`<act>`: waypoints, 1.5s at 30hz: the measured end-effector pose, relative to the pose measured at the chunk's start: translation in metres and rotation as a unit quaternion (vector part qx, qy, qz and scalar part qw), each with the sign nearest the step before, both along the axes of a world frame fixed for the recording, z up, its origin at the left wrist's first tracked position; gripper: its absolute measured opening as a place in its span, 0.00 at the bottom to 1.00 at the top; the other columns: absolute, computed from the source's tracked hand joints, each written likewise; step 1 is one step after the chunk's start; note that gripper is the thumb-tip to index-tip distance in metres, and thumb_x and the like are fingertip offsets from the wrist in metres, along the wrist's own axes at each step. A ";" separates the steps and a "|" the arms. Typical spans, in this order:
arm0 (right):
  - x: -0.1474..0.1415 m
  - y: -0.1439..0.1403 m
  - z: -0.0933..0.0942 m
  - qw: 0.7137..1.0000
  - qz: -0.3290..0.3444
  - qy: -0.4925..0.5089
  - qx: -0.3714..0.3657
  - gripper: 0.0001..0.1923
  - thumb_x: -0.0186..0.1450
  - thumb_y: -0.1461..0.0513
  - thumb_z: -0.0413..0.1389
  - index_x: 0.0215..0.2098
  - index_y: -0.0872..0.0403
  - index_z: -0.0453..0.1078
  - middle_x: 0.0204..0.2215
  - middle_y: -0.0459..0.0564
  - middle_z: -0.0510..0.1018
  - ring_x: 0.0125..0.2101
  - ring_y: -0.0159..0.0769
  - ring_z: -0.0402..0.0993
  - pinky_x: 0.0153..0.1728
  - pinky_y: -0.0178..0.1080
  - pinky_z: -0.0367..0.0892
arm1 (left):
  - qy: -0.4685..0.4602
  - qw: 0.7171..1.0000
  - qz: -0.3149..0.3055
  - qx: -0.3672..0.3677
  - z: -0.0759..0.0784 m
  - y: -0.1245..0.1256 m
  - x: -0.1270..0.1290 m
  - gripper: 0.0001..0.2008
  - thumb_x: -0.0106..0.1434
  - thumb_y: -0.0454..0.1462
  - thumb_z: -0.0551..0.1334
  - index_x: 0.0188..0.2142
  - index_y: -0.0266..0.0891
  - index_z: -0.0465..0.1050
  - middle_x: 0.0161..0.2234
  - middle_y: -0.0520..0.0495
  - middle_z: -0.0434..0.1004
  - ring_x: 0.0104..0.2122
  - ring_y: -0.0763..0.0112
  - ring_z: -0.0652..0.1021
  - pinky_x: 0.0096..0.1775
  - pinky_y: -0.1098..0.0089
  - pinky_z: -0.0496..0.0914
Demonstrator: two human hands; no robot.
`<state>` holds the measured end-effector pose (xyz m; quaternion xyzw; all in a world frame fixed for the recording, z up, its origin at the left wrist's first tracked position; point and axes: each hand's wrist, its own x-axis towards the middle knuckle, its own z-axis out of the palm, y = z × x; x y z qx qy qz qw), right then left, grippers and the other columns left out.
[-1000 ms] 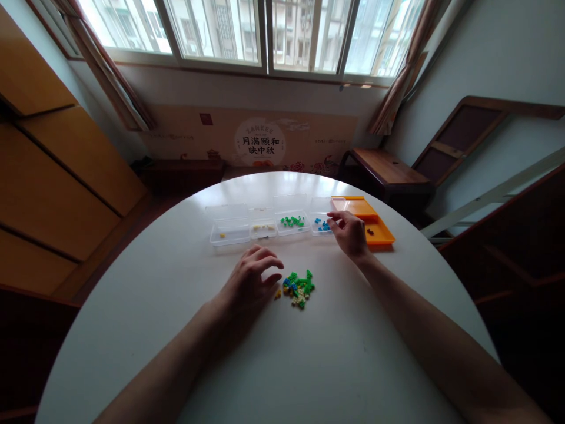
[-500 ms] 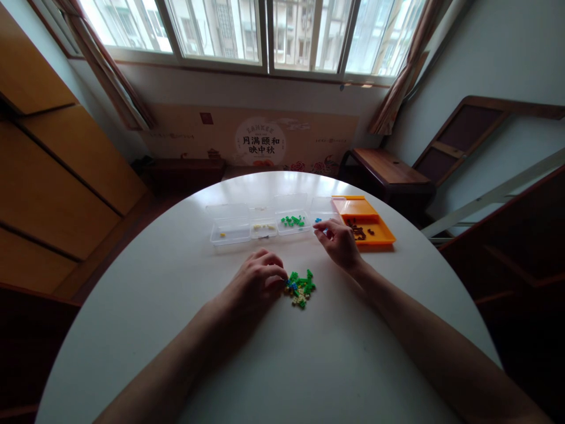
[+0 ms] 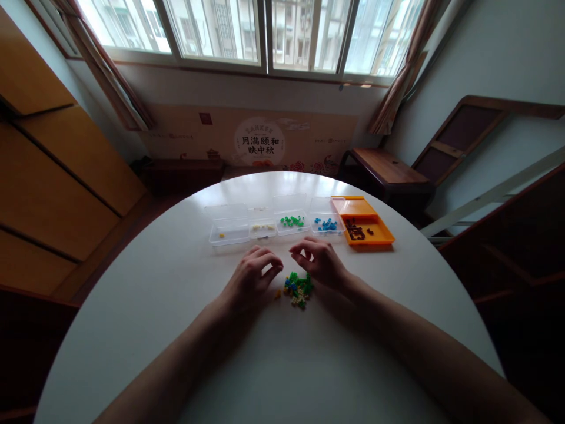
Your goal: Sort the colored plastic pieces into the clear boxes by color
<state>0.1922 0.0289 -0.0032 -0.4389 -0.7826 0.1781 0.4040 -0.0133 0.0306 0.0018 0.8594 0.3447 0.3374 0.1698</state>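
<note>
While both hands hover near the table's [image 3: 132, 306] middle, the bricks [image 3: 299, 288] lie between them: just right of the left hand [image 3: 251, 277], just below the right hand [image 3: 320, 263]. Both have fingers loosely curled, holding nothing visible; the right looks nearer.

My round table [image 3: 176, 330] is smooth, faintly glossy white. The little bricks [image 3: 299, 287] by my fingers look like hard shiny plastic. The small boxes [image 3: 229, 231] are clear plastic, the tray [image 3: 379, 232] opaque orange plastic.
</note>
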 end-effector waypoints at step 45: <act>0.052 0.037 -0.011 0.953 -0.294 0.059 0.042 0.11 0.60 0.57 0.56 0.30 0.55 0.76 0.26 0.48 0.78 0.21 0.32 0.67 0.30 0.36 0.64 | 0.013 0.996 -0.056 -0.064 0.000 -0.003 0.001 0.04 0.57 0.31 0.64 0.31 0.41 0.77 0.33 0.48 0.75 0.38 0.67 0.71 0.43 0.66 0.67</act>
